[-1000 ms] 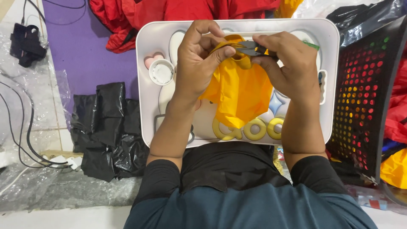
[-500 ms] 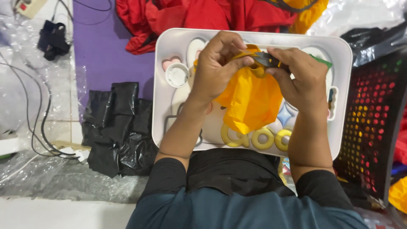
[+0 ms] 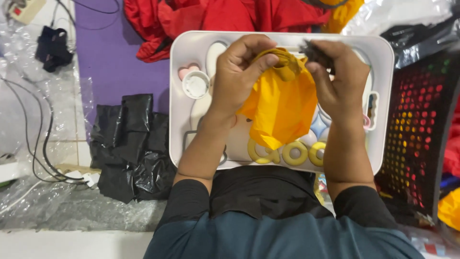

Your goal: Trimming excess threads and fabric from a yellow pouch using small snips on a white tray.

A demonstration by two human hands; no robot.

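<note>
The left hand [image 3: 239, 76] pinches the bunched top of the yellow cloth [image 3: 280, 108], fingers closed. The right hand [image 3: 338, 81] grips a dark object [image 3: 314, 50] beside it, over the white tray [image 3: 191, 43].

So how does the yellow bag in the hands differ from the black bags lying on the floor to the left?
The yellow bag is bright and hangs bunched at its top, pinched by the left hand and right hand above the white tray. The black bags are dark and glossy, lie crumpled in a heap on the floor, and no hand touches them. The heap also spreads wider than the yellow bag. Both look like thin, crinkled plastic.
</note>
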